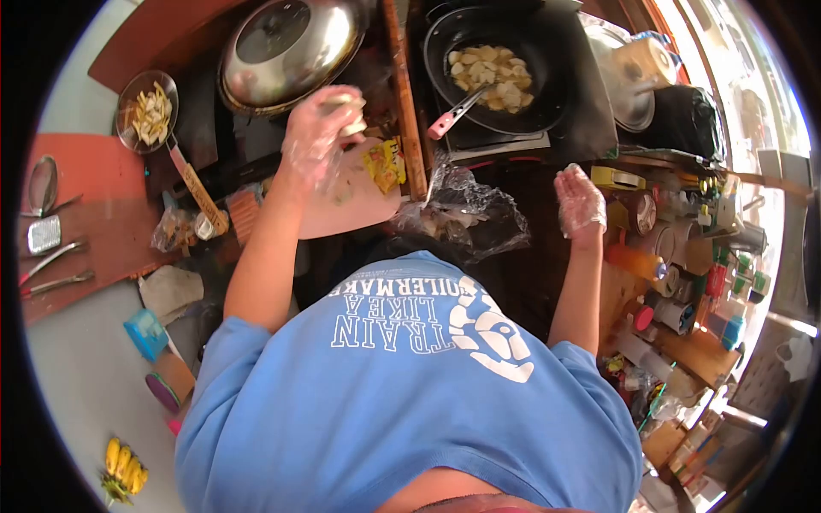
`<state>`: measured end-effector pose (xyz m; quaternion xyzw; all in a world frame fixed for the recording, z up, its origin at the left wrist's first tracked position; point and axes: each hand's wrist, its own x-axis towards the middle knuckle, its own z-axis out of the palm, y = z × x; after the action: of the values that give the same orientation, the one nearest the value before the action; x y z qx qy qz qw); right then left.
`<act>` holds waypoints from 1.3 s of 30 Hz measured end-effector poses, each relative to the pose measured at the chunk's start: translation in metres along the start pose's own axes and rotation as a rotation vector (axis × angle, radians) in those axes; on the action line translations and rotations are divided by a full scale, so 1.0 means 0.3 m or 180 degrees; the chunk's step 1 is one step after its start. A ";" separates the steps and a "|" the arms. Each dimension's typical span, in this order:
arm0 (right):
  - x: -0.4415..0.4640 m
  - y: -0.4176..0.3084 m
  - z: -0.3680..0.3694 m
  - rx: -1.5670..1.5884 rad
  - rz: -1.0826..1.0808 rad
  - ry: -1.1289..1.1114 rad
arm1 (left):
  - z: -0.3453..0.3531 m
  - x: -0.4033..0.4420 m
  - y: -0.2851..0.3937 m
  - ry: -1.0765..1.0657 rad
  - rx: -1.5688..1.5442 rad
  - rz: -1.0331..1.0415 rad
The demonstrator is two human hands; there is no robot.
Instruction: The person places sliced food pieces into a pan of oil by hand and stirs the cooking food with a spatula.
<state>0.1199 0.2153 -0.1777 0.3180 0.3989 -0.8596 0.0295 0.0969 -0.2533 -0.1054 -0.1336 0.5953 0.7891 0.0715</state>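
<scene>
Raised above the near edge of the large metal lid (286, 60), the person's left hand (325, 128) has its fingers curled around some pale pieces (352, 128). A thin clear glove covers that hand, probably so bare skin does not touch the food. Directly below the wrist lies a pink board (346, 205), which could catch anything dropped; a yellow packet (384, 167) rests at its right side, within easy reach.

The right hand (581, 203), also in clear plastic, is held off to the side with its fingers extended and nothing visible in them, seemingly to stay out of the way.

Beyond it, sliced pale food (500, 73) lies in the dark wok (547, 90), spread loosely over the bottom. A utensil with a pink handle (444, 126) leans over the rim, its grip towards the person, which makes it convenient to grasp. On the far left, a long-handled strainer (124, 128) bears pale strips (151, 115), its handle angled back towards the body. Crumpled clear plastic (479, 218) sits between the two hands, near the board. Spoons and other utensils (44, 184) lie apart on the reddish desk (94, 162).
</scene>
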 end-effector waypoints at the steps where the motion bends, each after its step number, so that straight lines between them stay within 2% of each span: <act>1: -0.024 0.017 -0.015 0.0069 0.0024 0.0052 | 0.070 0.050 0.035 -0.0197 0.0170 0.0112; 3: -0.064 0.051 -0.058 0.0192 0.0150 0.0102 | 0.186 0.216 0.026 -0.0531 0.0879 0.0359; 5: -0.123 0.088 -0.078 0.0172 0.0221 0.0198 | 0.284 0.397 -0.010 -0.1217 0.1647 0.0375; 7: -0.171 0.140 -0.116 0.0120 0.0153 0.0293 | 0.444 0.492 -0.032 -0.1023 0.3128 0.0183; 10: -0.245 0.204 -0.161 0.0167 0.0163 0.0373 | 0.590 0.611 -0.097 -0.1619 0.6328 0.1090; 11: -0.272 0.221 -0.167 0.0162 0.0160 0.0407 | 0.604 0.600 -0.108 -0.0975 0.5685 0.0486; 15: -0.354 0.295 -0.213 0.0323 0.0129 0.0441 | 0.625 0.684 -0.161 -0.1404 0.5809 0.0393; 17: -0.395 0.328 -0.205 0.0350 0.0157 0.0502 | 0.605 0.640 -0.105 -0.1394 0.5544 0.1304; 18: -0.409 0.347 -0.200 0.0274 0.0146 0.0512 | 0.592 0.627 -0.072 -0.1422 0.5548 0.1441; 19: -0.421 0.369 -0.192 0.0189 0.0153 0.0513 | 0.559 0.588 -0.021 -0.1439 0.5535 0.1949; 21: -0.428 0.410 -0.188 0.0134 0.0233 0.0438 | 0.425 0.536 0.018 -0.1222 0.5241 0.4062; 23: -0.453 0.446 -0.152 0.0097 0.0284 0.0353 | 0.307 0.259 0.178 -0.0771 0.4065 0.3566; 25: -0.466 0.485 -0.110 0.0023 0.0403 0.0337 | 0.121 0.099 0.175 -0.0530 0.3573 0.3066; 27: -0.468 0.531 -0.070 -0.0087 0.0530 0.0339 | -0.040 -0.070 0.097 -0.0015 0.3038 0.2405; 29: -0.479 0.578 -0.039 -0.0188 0.0624 0.0383 | -0.223 -0.146 -0.135 0.0256 0.2627 0.1142; 31: -0.489 0.630 -0.008 -0.0445 0.0704 0.0163 | -0.423 -0.187 -0.483 -0.0088 0.3669 0.0638; 33: -0.495 0.679 0.017 -0.0587 0.0751 0.0118 | -0.423 -0.251 -0.596 -0.0406 0.4034 0.0115; 34: -0.502 0.698 0.031 -0.0777 0.0809 0.0043 | -0.421 -0.251 -0.659 -0.0416 0.4018 0.0102; 36: -0.518 0.717 0.053 -0.1086 0.0910 -0.0113 | -0.405 -0.224 -0.754 0.0053 0.4135 -0.0100; 37: -0.530 0.723 0.061 -0.1104 0.0905 -0.0097 | -0.386 -0.206 -0.765 0.0042 0.4113 -0.0106; 39: -0.555 0.735 0.073 -0.1219 0.0918 -0.0122 | -0.355 -0.165 -0.787 0.0324 0.4156 0.0140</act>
<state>0.3080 0.0161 -0.2193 0.3440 0.5045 -0.7610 0.2193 0.2218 -0.2869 -0.3353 -0.0877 0.9572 0.2594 0.0935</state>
